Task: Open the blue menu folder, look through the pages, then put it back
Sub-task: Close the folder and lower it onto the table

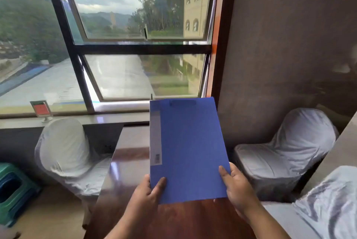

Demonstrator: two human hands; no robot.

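The blue menu folder [188, 148] is closed and held up above the dark wooden table [125, 171], its cover facing me and its long side pointing toward the window. A grey label strip runs down its left edge. My left hand [146, 194] grips the folder's near left corner, thumb on the cover. My right hand [236, 186] grips the near right edge, thumb on top as well.
Chairs in white covers stand left [63, 148] and right [286, 151] of the table, another at the lower right [328, 206]. A small red sign holder [41, 110] sits on the window sill. A green plastic stool [13, 190] is at the far left.
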